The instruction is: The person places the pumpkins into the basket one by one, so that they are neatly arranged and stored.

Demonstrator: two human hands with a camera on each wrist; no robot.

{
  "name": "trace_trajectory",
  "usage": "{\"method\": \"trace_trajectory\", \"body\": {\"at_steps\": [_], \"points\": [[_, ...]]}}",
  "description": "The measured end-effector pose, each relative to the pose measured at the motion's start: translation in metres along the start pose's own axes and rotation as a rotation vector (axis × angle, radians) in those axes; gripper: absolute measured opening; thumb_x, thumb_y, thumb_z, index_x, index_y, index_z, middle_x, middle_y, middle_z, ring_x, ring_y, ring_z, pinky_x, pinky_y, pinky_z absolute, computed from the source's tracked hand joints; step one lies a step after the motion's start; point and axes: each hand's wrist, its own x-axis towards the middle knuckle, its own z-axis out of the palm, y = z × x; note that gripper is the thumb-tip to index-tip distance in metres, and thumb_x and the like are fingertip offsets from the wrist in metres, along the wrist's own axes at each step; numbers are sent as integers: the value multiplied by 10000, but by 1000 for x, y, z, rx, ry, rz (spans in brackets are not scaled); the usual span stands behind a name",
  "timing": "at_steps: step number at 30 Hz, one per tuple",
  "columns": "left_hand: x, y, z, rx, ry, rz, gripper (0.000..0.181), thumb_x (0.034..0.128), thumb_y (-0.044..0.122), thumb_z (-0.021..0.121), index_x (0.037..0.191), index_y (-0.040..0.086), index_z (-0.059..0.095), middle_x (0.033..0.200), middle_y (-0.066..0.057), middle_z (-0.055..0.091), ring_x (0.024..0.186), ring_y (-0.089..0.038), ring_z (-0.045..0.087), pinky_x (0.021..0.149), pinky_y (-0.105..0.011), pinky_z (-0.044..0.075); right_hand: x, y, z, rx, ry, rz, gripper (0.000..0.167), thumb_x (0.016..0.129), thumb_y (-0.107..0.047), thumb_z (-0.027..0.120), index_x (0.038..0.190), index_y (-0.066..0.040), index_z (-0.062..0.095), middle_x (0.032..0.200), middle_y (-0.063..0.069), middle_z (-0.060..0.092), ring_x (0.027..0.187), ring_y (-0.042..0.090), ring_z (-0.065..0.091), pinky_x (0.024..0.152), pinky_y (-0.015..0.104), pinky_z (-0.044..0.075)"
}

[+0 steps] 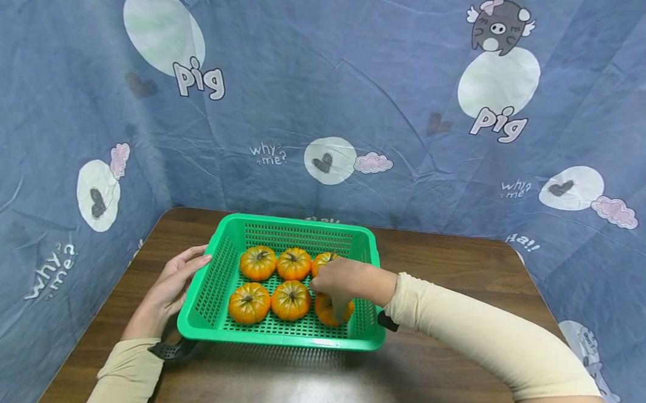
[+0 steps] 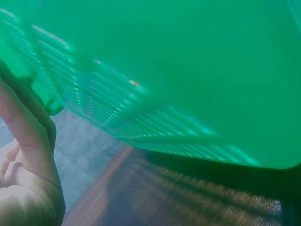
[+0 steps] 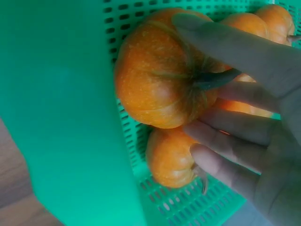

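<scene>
A green plastic basket (image 1: pixel 253 339) with slotted walls holds several small orange pumpkins, set in two rows. On the basket's left side, my left hand (image 1: pixel 176 282) touches the rim with fairly straight fingers; its thumb side and the outer wall (image 2: pixel 188 70) show in the left wrist view. My right hand (image 1: pixel 340 279) reaches in over the right side and grips the front right pumpkin (image 3: pixel 155 75), thumb across its top and fingers against its far side. Behind that one sits the back right pumpkin (image 1: pixel 322 261), partly covered by the hand.
The basket stands on a brown wood-grain table (image 1: pixel 445 341) with rounded back corners. Blue printed cloth (image 1: pixel 350 90) hangs behind the table and at both sides. Other pumpkins (image 1: pixel 250 303) lie close together in the basket's left and middle.
</scene>
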Motion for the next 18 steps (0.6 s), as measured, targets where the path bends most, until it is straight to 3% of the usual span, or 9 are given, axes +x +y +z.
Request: {"method": "trace_trajectory", "body": {"at_steps": [6,14,16,18], "points": [[2,0,0,0,-6,1,263,1105,55,446,1323,150,559,1119,-33,770,959,-177,782,809,-336,667,1,-1,3,-13,13,-3,345,769,-347,939,940,-238,659,697,-108,550,591,85,432,518,201,395],[1,0,1,7,11,0,252,1100,48,458,1296,152,579,1106,-28,776,949,-169,782,801,-332,670,0,2,7,49,11,3,438,779,-333,927,1128,-215,689,819,-88,635,639,82,511,575,212,482],[1,1,1,51,29,1,242,1097,56,473,1287,156,585,1098,-11,778,935,-157,781,788,-330,675,-1,4,9,74,21,5,453,778,-336,927,1144,-214,690,847,-91,648,663,77,543,594,210,501],[0,3,1,160,69,2,224,1092,96,512,1287,172,591,1072,31,783,894,-135,779,755,-328,683,-4,6,10,98,34,8,498,773,-357,928,1186,-216,688,905,-92,667,711,71,584,633,209,530]]}}
